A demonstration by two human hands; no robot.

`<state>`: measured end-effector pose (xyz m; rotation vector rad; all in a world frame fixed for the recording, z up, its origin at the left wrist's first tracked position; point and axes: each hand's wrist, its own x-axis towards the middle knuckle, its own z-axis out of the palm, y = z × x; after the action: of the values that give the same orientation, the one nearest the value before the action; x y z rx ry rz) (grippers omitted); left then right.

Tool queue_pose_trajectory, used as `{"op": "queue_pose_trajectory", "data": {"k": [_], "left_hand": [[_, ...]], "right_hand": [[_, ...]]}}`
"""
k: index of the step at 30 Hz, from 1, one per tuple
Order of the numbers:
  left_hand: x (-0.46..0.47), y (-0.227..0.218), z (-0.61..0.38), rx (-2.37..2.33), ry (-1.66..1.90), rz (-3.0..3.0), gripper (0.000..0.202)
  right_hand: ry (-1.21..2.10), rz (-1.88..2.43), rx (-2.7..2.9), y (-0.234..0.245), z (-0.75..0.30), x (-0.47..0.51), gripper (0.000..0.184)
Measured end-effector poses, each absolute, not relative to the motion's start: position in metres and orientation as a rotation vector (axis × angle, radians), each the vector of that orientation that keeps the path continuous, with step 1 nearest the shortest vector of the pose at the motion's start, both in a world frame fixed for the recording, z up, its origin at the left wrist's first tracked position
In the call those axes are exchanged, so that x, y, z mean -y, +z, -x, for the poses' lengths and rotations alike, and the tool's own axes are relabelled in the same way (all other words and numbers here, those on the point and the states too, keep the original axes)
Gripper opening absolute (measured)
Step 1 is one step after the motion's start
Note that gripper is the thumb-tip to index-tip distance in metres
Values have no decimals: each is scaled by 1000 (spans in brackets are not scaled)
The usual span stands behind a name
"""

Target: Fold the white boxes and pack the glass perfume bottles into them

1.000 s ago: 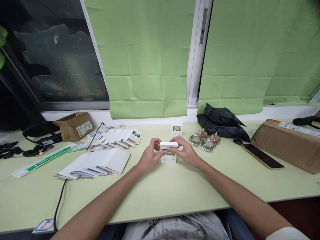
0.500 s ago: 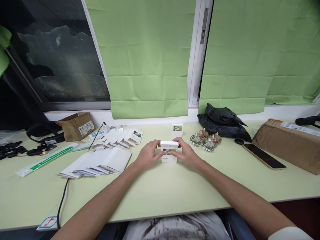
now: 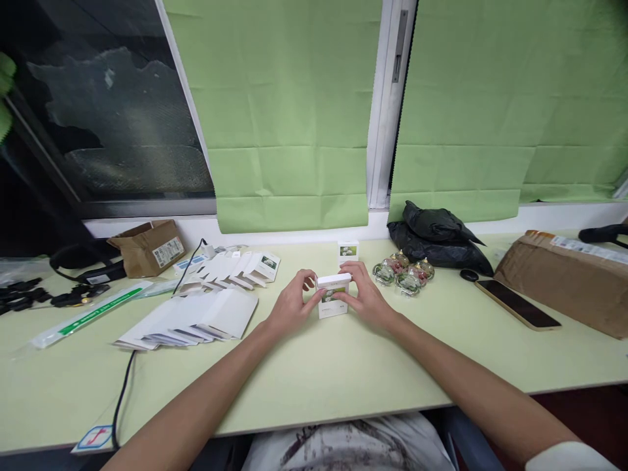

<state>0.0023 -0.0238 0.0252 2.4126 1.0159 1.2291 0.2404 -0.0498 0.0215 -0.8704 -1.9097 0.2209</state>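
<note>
A small white box [image 3: 333, 307] with a green picture on its front stands upright on the table, turned slightly. My right hand [image 3: 367, 297] grips its right side, thumb across the front and fingers at the top and back edge. On the other side, my left hand [image 3: 293, 302] has its thumb on the box's front left edge, with curled fingers beside and behind it. Their exact contact with the back is hidden. Just behind stands a second white box [image 3: 348, 251] with a similar picture.
To the left lie flattened white cartons [image 3: 196, 320], with more cartons [image 3: 240, 268] behind them. Clear ornaments [image 3: 405, 273], a black plastic bag [image 3: 436, 242], a phone [image 3: 517, 304] and a brown parcel [image 3: 564, 281] occupy the right. A black cable [image 3: 122, 399] crosses the front left edge.
The box has turned a little between my hands, its right side now slightly higher. My left fingers have loosened from its top left corner.
</note>
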Motion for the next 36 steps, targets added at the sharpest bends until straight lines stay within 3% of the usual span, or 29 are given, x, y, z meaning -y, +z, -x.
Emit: {"op": "queue_pose_trajectory", "data": {"k": [20, 29, 36], "left_hand": [[23, 27, -4, -978, 1286, -2413, 25], [22, 25, -4, -991, 1288, -2391, 28], [22, 25, -4, -998, 1285, -2395, 28]], "right_hand": [[125, 894, 1857, 21, -239, 48, 31], [193, 952, 1768, 17, -239, 48, 46], [178, 964, 1756, 18, -239, 49, 41]]}}
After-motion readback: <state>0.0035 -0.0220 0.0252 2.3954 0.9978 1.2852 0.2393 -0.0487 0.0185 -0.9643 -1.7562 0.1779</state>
